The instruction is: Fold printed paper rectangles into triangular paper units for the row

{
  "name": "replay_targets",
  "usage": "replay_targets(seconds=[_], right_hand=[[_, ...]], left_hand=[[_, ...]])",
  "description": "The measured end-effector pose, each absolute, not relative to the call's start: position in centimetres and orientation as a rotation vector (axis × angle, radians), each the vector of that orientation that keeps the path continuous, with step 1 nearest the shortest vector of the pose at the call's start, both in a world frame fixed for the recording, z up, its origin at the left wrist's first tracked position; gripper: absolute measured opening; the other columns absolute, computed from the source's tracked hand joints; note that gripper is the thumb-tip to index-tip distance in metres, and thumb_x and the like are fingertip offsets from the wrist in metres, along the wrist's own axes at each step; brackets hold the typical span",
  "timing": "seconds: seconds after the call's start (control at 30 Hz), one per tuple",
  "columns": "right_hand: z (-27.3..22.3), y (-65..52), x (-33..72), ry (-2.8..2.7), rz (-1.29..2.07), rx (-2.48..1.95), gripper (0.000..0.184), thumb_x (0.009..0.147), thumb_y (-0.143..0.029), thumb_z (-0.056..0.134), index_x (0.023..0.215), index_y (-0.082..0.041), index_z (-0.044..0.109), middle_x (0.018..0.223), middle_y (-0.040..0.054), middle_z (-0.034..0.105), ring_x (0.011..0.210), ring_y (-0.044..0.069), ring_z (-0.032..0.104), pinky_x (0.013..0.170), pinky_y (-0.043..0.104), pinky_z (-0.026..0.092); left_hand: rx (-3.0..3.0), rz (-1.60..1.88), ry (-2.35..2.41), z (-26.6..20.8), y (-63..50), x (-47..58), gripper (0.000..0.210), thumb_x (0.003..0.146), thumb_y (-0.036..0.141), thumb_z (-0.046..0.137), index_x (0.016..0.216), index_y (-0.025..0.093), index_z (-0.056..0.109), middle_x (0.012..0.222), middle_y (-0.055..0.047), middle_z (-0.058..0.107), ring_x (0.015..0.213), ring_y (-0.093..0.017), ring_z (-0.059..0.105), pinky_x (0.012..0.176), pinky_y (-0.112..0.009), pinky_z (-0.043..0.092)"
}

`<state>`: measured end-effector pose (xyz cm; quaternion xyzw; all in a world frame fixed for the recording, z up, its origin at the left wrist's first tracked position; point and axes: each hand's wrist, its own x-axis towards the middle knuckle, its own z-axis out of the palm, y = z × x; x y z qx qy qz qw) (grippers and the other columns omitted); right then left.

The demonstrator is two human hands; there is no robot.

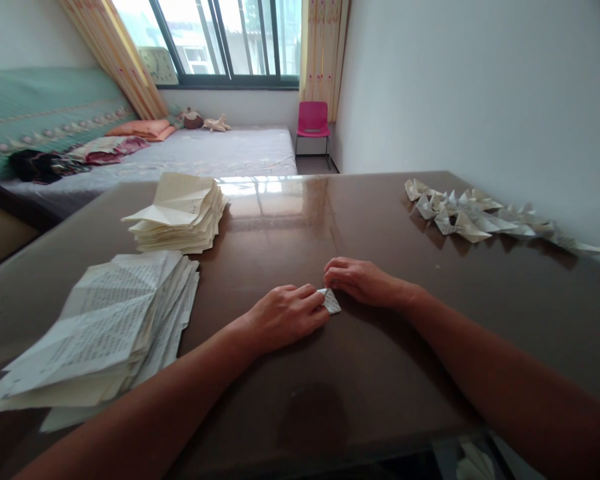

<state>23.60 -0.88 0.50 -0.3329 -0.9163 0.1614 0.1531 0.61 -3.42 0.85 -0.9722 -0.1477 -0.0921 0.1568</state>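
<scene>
Between my hands, a small folded piece of printed paper lies on the glossy brown table. My left hand rests over its left part, with the fingers closed on it and hiding much of it. At its upper right edge is my right hand, fingers curled and bent down to the paper; their tips are partly hidden. To the left lies a fanned pile of creased printed sheets. Behind that pile stands a stack of cream folded sheets.
Several folded paper shapes with pointed tips sit in a cluster at the table's right, near the white wall. Beyond the table are a bed and a pink chair. Something pale shows below the near table edge.
</scene>
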Motion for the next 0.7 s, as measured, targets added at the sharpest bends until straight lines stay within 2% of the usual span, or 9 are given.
replay_targets(seconds=[0.17, 0.3, 0.43, 0.57, 0.7], right_hand=[[0.4, -1.1, 23.8, -2.422, 0.349, -1.185, 0.022, 0.094, -0.021, 0.042, 0.098, -0.019, 0.064, 0.096, 0.0055, 0.064, 0.087, 0.015, 0.059, 0.08, 0.026, 0.044], [0.6, -1.8, 24.1, -2.481, 0.427, -1.049, 0.024, 0.094, -0.029, 0.046, 0.101, -0.022, 0.068, 0.096, 0.0049, 0.065, 0.086, 0.015, 0.06, 0.078, 0.025, 0.044], [0.2, -2.3, 23.7, -2.454, 0.548, -0.994, 0.02, 0.091, -0.03, 0.052, 0.094, -0.021, 0.07, 0.09, 0.0035, 0.065, 0.079, 0.013, 0.06, 0.074, 0.024, 0.044], [-0.7, -2.2, 22.8, -2.356, 0.612, -1.131, 0.013, 0.086, -0.028, 0.059, 0.083, -0.02, 0.068, 0.083, 0.0016, 0.065, 0.072, 0.012, 0.059, 0.067, 0.022, 0.042], [-1.0, -1.8, 22.4, -2.237, 0.687, -1.292, 0.013, 0.084, -0.031, 0.06, 0.086, -0.019, 0.064, 0.074, -0.0007, 0.065, 0.066, 0.011, 0.057, 0.062, 0.022, 0.041]], left_hand=[[-2.779, -0.237, -0.523, 0.5, -3.5, 0.8, 0.014, 0.095, 0.021, 0.041, 0.093, 0.021, 0.054, 0.089, -0.003, 0.059, 0.081, -0.015, 0.053, 0.062, -0.028, 0.041], [-2.767, -0.253, -0.581, 0.2, -3.8, 1.0, 0.015, 0.095, 0.02, 0.039, 0.094, 0.02, 0.054, 0.089, -0.003, 0.058, 0.08, -0.015, 0.053, 0.061, -0.027, 0.041], [-2.759, -0.265, -0.582, 0.2, -4.1, 1.1, 0.015, 0.095, 0.019, 0.038, 0.096, 0.02, 0.054, 0.094, -0.004, 0.059, 0.081, -0.016, 0.054, 0.061, -0.028, 0.042], [-2.787, -0.227, -0.578, 0.5, -4.2, 1.2, 0.014, 0.094, 0.019, 0.041, 0.094, 0.019, 0.054, 0.097, -0.005, 0.059, 0.083, -0.017, 0.054, 0.061, -0.029, 0.044], [-2.808, -0.194, -0.595, 0.6, -4.4, 1.3, 0.01, 0.093, 0.019, 0.044, 0.093, 0.019, 0.054, 0.094, -0.004, 0.059, 0.083, -0.018, 0.055, 0.061, -0.029, 0.044]])
